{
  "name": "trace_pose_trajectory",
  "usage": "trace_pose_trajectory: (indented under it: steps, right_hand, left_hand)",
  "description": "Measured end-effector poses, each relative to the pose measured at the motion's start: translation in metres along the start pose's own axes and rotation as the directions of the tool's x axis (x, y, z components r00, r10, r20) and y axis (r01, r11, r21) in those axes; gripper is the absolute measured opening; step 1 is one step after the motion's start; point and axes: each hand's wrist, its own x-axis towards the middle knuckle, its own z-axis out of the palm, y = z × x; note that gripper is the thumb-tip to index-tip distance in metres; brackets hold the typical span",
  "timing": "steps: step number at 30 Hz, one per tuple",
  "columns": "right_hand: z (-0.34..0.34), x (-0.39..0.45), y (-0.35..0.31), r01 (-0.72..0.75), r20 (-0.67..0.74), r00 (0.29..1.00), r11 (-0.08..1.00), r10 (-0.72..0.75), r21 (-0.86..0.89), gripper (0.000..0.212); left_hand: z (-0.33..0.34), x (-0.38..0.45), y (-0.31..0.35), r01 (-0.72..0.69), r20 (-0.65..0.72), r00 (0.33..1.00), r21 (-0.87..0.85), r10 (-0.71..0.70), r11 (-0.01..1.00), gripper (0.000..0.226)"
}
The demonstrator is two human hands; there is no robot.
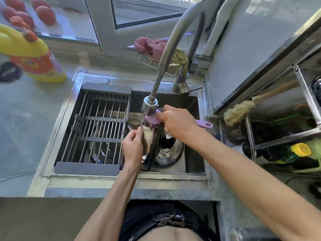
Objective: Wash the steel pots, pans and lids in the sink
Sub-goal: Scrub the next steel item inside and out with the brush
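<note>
- The sink (192, 164) holds more steel — a pot (171, 153) below, unwashed I judge.
- My left hand (132, 149) grips a steel lid (151, 145) on edge under the tap (150, 105).
- My right hand (177, 121) wraps the purple scrubber (153, 120), scouring its top — washing is midway.

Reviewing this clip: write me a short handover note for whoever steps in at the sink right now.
Left hand grips a steel pan or lid held on edge over the sink.
Right hand grips the purple-handled scrubber, its head against the top of that piece, just under the faucet head.
Another steel pot sits in the basin; one more lies under the drying rack.
Done: nothing on the rack. Left: finish scrubbing, rinse, then wash the other pieces.
</note>
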Motion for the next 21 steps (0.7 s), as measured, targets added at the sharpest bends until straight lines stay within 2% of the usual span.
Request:
trace_pose_trajectory:
  steps: [2,6,8,11,15,18,21]
  right_hand:
    - [0.007,-0.004,-0.006,0.052,0.024,0.998,0.998,-0.053,0.024,0.04]
    - [0.015,-0.001,-0.004,-0.013,0.02,1.0,0.997,0.011,0.075,0.038]
    - [0.019,-0.005,-0.01,0.04,-0.015,0.999,0.996,-0.039,0.08,0.034]
    - [0.031,-0.007,-0.02,0.148,-0.009,0.989,0.983,-0.148,0.111,0.028]
    - [0.035,0.011,-0.009,-0.026,0.024,0.999,0.989,0.022,0.144,0.03]
    - [0.038,0.012,-0.004,-0.077,-0.009,0.997,0.977,0.08,0.197,0.027]
    - [0.042,0.001,-0.008,0.022,0.008,1.0,0.977,-0.024,0.212,0.025]
  left_hand:
    - [-0.008,0.002,-0.001,0.009,0.068,0.998,-0.029,-0.007,1.0,0.018]
    - [-0.026,0.012,0.001,-0.009,0.227,0.974,-0.01,0.011,1.0,0.026]
    - [-0.032,0.019,0.002,-0.031,0.277,0.961,0.069,0.01,0.997,0.026]
    - [-0.037,0.031,0.005,0.025,0.284,0.956,0.16,-0.071,0.987,0.019]
    - [-0.034,0.04,0.011,0.123,0.292,0.941,0.167,-0.168,0.978,0.009]
    - [-0.024,0.039,0.013,0.058,0.355,0.924,0.244,-0.145,0.968,0.015]
    - [-0.021,0.037,0.009,0.031,0.343,0.932,0.241,-0.115,0.97,0.031]
